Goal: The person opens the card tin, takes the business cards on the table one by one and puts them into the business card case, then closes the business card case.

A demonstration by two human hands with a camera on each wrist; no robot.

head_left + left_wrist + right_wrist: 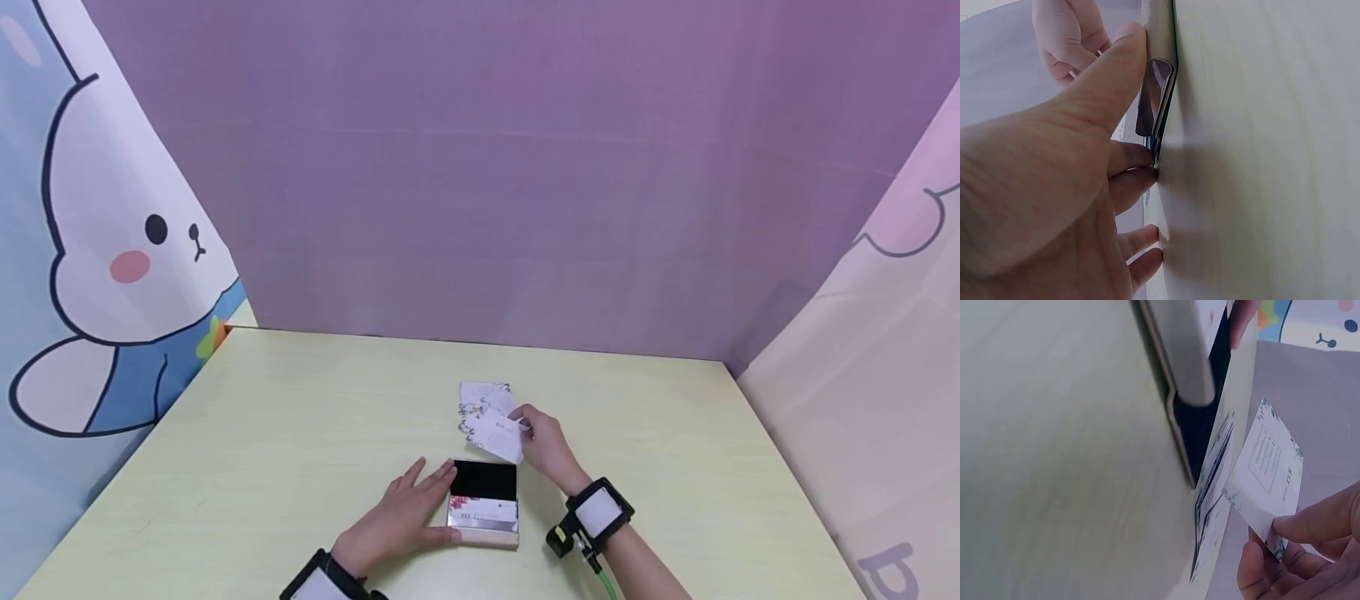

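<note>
An open card case [483, 504] with a black inner lid and printed cards lies near the table's front edge. My left hand [429, 502] rests flat on the table against its left side, fingers straight, thumb along its front edge. In the left wrist view the thumb [1116, 69] presses the case's metal rim [1159, 94]. My right hand [528, 429] hovers just behind the case and pinches a white card [501, 433] by its corner. In the right wrist view, that card [1269, 469] is tilted above a small pile of cards [1213, 487].
The loose pile of white cards [483, 398] lies on the pale yellow-green table [300, 433] behind the case. Purple cloth walls stand at the back, and cartoon-printed curtains hang at both sides. Both wrists wear black camera straps.
</note>
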